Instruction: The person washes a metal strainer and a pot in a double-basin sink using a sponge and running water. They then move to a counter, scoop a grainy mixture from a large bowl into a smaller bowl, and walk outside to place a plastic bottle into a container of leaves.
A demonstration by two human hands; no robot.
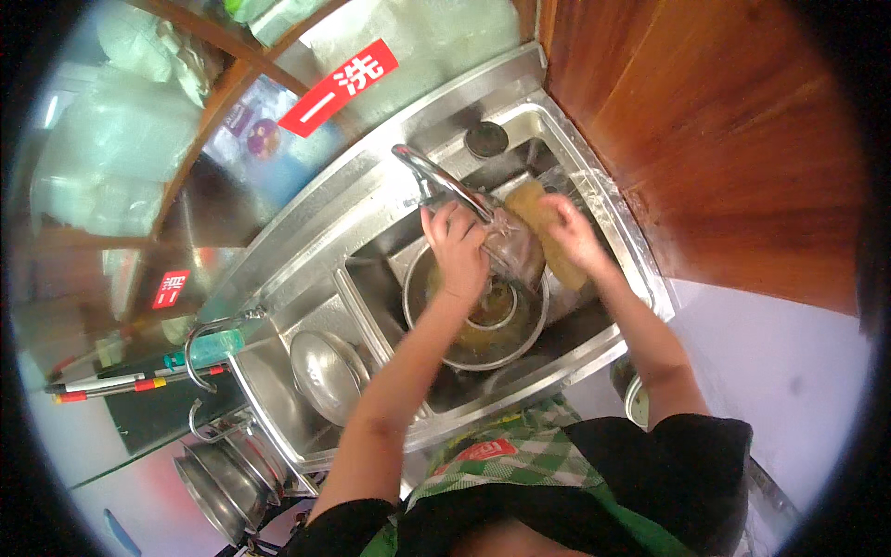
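Observation:
My left hand grips the rim side of a shiny metal vessel, perhaps a bowl or pot, tilted beneath the chrome faucet. Water seems to splash on its surface. In my right hand is a yellow-brown scrubbing cloth or loofah pad, held against or just beside the vessel's right side; the hand is slightly blurred. Below both hands a wide steel basin stands in the right sink compartment, with murky liquid and a ring-shaped rim inside it. My forearms hide part of this basin.
In the left sink compartment lies a steel bowl or lid. A dark round drain piece sits behind the faucet. Stacked steel bowls stand lower left, near a second faucet. A wooden panel bounds the right side.

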